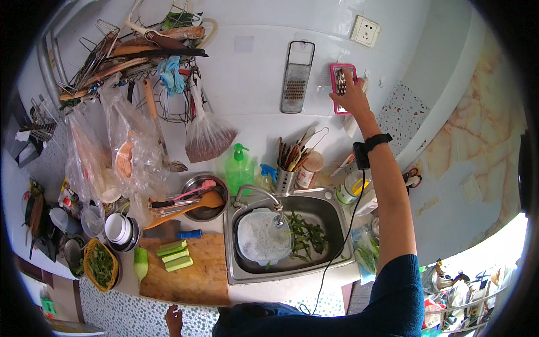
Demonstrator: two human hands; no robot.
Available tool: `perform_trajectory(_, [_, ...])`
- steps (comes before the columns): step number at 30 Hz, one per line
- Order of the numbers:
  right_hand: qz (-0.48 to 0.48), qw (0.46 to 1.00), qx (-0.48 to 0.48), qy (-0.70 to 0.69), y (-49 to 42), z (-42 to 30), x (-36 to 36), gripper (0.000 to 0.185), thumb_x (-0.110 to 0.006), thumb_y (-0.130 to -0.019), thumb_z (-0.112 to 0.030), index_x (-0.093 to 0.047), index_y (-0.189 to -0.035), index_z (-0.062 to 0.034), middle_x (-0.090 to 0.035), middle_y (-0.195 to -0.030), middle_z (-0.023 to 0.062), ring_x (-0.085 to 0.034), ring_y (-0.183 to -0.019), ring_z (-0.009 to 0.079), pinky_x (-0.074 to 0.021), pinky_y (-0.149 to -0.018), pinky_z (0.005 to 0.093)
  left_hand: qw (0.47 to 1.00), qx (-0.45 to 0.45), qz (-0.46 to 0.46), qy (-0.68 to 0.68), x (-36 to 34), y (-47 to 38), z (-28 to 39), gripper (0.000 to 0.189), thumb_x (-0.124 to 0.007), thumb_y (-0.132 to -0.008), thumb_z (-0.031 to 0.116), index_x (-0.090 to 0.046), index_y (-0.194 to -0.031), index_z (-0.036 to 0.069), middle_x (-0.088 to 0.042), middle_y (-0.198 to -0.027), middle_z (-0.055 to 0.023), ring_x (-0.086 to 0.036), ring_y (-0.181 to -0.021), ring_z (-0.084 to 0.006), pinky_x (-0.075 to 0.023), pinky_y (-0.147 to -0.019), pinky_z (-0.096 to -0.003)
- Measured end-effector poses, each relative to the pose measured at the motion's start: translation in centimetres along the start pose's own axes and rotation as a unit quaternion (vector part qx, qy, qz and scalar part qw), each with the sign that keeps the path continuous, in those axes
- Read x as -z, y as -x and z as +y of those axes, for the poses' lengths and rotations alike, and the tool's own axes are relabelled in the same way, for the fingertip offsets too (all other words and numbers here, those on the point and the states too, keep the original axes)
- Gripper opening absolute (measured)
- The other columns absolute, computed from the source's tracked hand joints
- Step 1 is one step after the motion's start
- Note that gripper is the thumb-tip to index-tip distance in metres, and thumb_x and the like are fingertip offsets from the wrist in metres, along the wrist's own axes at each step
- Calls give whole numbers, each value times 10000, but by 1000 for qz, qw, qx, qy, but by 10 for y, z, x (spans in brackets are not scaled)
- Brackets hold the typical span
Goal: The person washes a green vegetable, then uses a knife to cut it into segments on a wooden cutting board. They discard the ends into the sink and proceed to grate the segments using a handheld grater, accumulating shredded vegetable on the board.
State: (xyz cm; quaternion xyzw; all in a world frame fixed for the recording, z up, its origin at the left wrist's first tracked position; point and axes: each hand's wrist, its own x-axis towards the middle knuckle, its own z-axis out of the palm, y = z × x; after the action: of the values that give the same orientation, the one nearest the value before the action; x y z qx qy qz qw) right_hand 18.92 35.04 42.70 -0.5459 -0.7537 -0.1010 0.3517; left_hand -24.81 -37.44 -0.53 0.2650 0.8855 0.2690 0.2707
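My right hand (353, 97) is up at the tiled wall, thumb and fingers spanning a pink-framed grater (340, 107) and hiding part of its face. Left of it hangs a metal grater (294, 88) in a dark frame. Low in view, my left hand (173, 321) hangs in front of the counter edge, fingers loosely bent, nothing seen in it. Nearest to it is a wooden cutting board (185, 286) bearing cut lengths of a green gourd or cucumber (177, 255). One more green piece (141, 263) lies at the board's left edge. Behind them rests a cleaver (162, 229) with a blue handle.
A steel sink (337, 215) holds a basin of foamy water (263, 236) and green peelings (309, 236) under a tap (259, 189). Behind stand a green pump bottle (240, 170) and a utensil holder (286, 181). A black cable (337, 252) runs from my right wrist across the sink's edge.
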Motion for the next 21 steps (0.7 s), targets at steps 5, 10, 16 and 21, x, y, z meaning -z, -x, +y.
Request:
perform_trajectory(5, [-17, 1000, -2, -2, -3, -5, 12, 900, -781, -681, -388, -334, -1445, -225, -408, -1233, 342, -587, -1004, 500, -518, -869, 490, 999, -21, 24, 1, -2, -2, -9, 322, -629, -836, 66, -605, -1144, -24, -666, -1043, -204, -685, -843, -274, -556, -688, -352])
perform_trajectory(10, [-125, 992, -17, 28, -15, -2, 39, 841, -711, -713, -460, -376, -1443, -209, -494, -1206, 340, -573, -1050, 483, -484, -920, 490, 997, -63, 30, 18, -6, 0, -19, 315, -641, -831, 71, -612, -1132, -16, -669, -1027, -196, -682, -819, -257, -550, -673, -331])
perform_trajectory(16, [-211, 977, -23, -22, -28, 13, 48, 844, -640, -752, -525, -357, -1469, -184, -543, -1221, 315, -530, -1141, 454, -442, -975, 459, 997, -68, 21, -12, -11, -6, -23, 318, -663, -831, 74, -621, -1134, -11, -670, -1027, -180, -680, -815, -240, -548, -670, -323])
perform_trajectory(21, [-59, 994, -50, -76, -22, 19, 36, 914, -637, -763, -517, -249, -1504, -150, -559, -1176, 344, -513, -1149, 484, -437, -970, 460, 997, -75, 22, 14, -7, -6, -25, 301, -654, -837, 63, -627, -1125, -22, -670, -1063, -176, -677, -859, -245, -550, -696, -320])
